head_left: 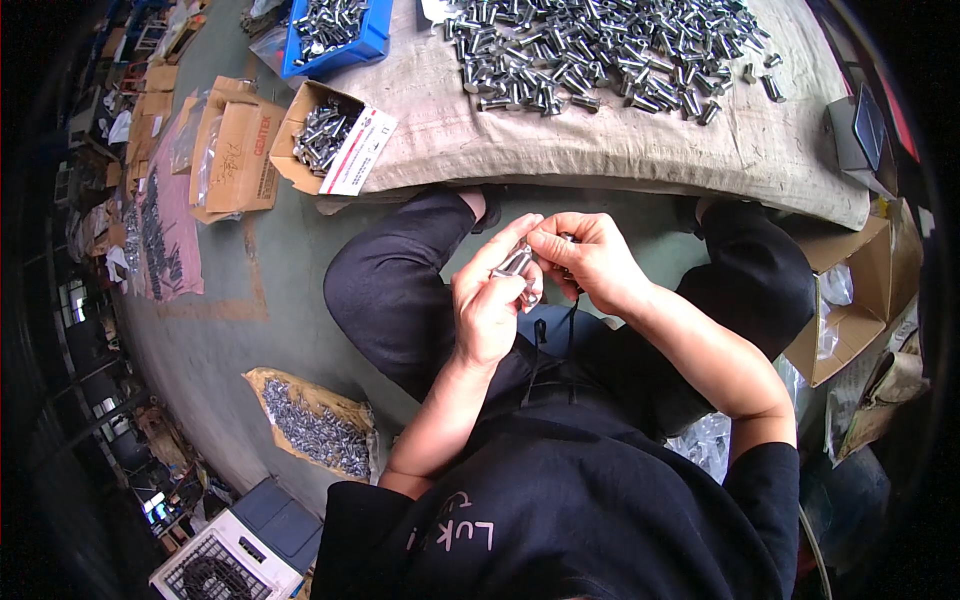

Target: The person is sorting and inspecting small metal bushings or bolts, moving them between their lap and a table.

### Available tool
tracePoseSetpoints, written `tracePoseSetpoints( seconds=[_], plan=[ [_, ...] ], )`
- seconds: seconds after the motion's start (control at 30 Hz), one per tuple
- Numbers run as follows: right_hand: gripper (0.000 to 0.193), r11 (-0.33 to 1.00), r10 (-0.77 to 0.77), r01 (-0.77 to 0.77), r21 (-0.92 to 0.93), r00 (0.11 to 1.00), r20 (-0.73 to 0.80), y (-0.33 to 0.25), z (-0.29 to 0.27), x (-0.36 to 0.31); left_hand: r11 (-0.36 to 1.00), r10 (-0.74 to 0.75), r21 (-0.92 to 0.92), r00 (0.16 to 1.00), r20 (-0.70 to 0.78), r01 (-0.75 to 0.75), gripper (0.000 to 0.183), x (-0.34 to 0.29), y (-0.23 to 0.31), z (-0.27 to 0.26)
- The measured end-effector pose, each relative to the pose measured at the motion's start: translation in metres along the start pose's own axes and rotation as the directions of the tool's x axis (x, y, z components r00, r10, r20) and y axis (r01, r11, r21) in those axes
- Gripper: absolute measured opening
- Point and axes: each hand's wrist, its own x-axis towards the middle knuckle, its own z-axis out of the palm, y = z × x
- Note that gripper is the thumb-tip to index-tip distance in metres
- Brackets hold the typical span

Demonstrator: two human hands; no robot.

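Observation:
Above my lap, my left hand is closed round shiny metal bolts, with their shanks showing between thumb and fingers. My right hand meets it at the fingertips, thumb and forefinger pinched together beside those bolts. Bits of metal also show among the right hand's curled fingers; they look like more bolts, though the fingers mostly cover them. Ahead of both hands, a big spread of loose bolts lies on the cloth-covered table.
An open carton of bolts sits at the table's left corner, near a blue bin holding more. Brown cartons stand left. On the floor, small metal parts fill a flattened carton. An open box is at my right.

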Motion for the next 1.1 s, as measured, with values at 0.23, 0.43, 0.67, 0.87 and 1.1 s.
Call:
tracePoseSetpoints(
  seconds=[0.23,0.43,0.67,0.87,1.1],
  plan=[
    [0.027,0.989,0.114,-0.122,0.08,0.988,0.103,-0.003,0.003,-0.004,0.994,0.087,0.068,0.996,-0.026,-0.085,0.062,0.0,-0.001,0.003],
    [0.026,0.943,0.174,-0.19,0.272,0.981,0.081,-0.007,0.006,-0.004,0.988,0.045,-0.146,0.998,-0.033,-0.049,0.06,0.0,0.005,0.01],
    [0.025,0.933,0.168,-0.181,0.313,0.983,0.068,-0.005,0.005,-0.005,0.966,0.118,0.244,0.985,-0.125,-0.085,0.028,0.001,-0.01,0.003],
    [0.024,0.93,0.132,-0.156,0.332,0.987,0.092,-0.003,0.003,-0.003,0.859,0.256,0.487,0.957,-0.138,-0.16,0.023,0.004,-0.014,0.003],
    [0.024,0.955,0.116,-0.105,0.278,0.993,-0.023,-0.013,0.001,-0.004,0.406,0.501,0.878,0.865,0.018,-0.253,0.024,0.007,0.001,-0.008]
  ],
)
